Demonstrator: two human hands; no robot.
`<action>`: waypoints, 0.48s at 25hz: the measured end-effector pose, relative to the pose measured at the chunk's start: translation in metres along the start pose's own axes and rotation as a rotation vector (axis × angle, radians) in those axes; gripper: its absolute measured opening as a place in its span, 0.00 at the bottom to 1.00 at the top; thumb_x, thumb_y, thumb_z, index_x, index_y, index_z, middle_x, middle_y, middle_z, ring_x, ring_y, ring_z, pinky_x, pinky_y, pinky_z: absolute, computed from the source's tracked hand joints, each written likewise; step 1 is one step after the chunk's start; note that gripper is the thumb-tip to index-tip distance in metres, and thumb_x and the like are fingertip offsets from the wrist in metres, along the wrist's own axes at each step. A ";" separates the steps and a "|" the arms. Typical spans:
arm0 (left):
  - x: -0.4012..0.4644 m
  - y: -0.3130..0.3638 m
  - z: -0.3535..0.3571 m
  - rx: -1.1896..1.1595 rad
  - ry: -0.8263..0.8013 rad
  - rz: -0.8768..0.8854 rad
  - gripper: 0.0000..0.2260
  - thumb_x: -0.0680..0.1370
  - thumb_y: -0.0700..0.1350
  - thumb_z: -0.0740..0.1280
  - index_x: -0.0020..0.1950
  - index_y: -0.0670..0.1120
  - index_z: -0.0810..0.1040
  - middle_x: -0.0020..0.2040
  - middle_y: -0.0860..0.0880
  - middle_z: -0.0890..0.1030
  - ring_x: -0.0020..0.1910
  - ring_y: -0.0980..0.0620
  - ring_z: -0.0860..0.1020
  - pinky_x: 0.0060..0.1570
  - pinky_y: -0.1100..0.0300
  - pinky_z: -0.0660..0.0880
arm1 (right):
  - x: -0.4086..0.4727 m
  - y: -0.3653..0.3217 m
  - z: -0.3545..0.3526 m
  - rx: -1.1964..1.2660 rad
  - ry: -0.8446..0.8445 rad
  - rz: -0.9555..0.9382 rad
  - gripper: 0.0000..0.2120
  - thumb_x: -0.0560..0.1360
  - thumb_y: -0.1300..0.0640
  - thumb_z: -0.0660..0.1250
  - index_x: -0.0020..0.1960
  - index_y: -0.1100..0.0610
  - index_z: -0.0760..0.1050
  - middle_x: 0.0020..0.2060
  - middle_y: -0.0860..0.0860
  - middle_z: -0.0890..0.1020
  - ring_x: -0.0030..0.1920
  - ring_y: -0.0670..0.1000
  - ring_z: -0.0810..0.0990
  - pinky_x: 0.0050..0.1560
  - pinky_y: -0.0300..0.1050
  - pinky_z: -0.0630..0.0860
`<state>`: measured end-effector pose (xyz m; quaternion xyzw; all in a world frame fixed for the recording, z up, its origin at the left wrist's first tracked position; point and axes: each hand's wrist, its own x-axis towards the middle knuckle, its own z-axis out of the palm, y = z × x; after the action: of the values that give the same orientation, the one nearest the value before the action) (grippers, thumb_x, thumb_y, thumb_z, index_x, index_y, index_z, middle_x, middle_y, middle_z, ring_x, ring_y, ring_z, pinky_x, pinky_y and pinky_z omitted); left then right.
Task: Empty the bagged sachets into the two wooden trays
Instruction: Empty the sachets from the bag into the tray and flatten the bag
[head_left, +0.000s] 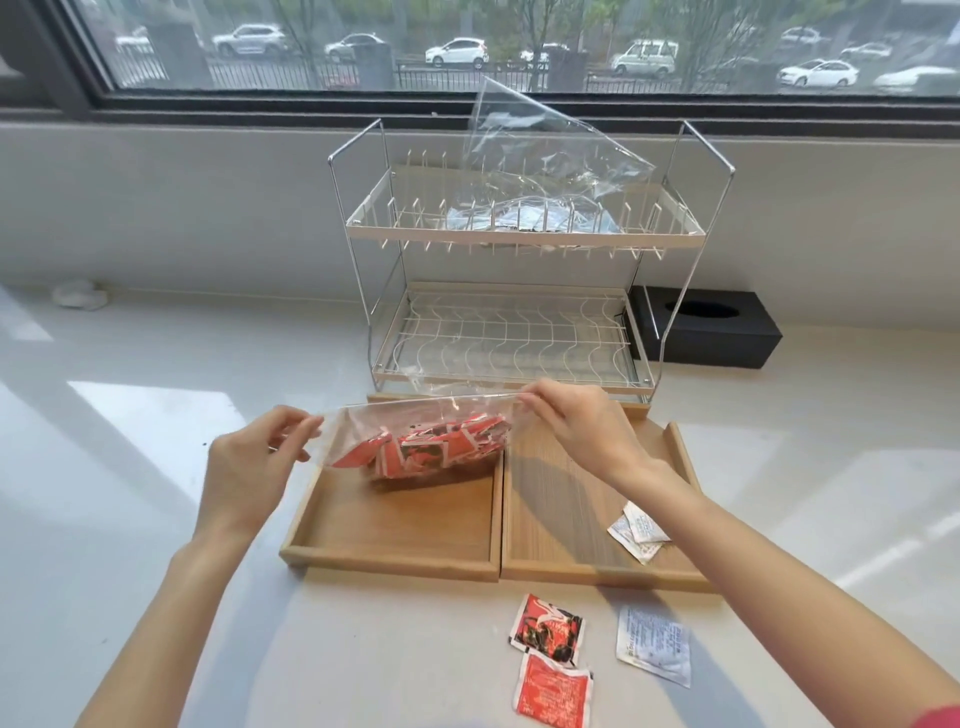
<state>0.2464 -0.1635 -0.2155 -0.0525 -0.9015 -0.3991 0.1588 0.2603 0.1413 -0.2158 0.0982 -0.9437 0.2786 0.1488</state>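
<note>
Two hands, left (248, 462) and right (576, 431), pinching bag (415, 441) of red sachets over left tray (384, 561). Next: tip out, probably.

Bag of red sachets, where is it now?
Head view, centre: the bag of red sachets hangs over the left wooden tray, pinched between left hand and right hand.

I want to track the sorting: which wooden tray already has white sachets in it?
The right tray: white sachets lie near its front right corner. The left tray has only the held bag over it.
</note>
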 end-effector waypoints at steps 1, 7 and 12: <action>0.006 0.003 -0.004 0.003 0.019 0.016 0.08 0.74 0.45 0.66 0.34 0.51 0.75 0.33 0.57 0.81 0.32 0.67 0.78 0.34 0.78 0.68 | 0.005 -0.002 -0.003 0.005 0.005 -0.009 0.12 0.78 0.51 0.58 0.50 0.56 0.77 0.43 0.51 0.85 0.45 0.54 0.82 0.44 0.54 0.77; 0.037 0.026 -0.022 0.033 0.039 0.095 0.10 0.74 0.48 0.65 0.33 0.57 0.73 0.33 0.75 0.76 0.32 0.70 0.77 0.33 0.79 0.68 | 0.029 -0.013 -0.015 0.277 0.026 0.046 0.11 0.78 0.56 0.59 0.50 0.60 0.78 0.43 0.52 0.84 0.46 0.47 0.82 0.47 0.45 0.79; 0.058 0.042 -0.031 -0.013 0.084 0.144 0.13 0.75 0.48 0.65 0.32 0.63 0.74 0.32 0.72 0.78 0.30 0.62 0.78 0.35 0.63 0.75 | 0.049 -0.022 -0.022 0.518 0.026 0.164 0.11 0.80 0.60 0.54 0.49 0.60 0.75 0.35 0.51 0.80 0.38 0.48 0.80 0.35 0.39 0.80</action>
<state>0.2087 -0.1597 -0.1472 -0.1015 -0.8853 -0.3944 0.2243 0.2255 0.1306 -0.1711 0.0528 -0.8439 0.5229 0.1076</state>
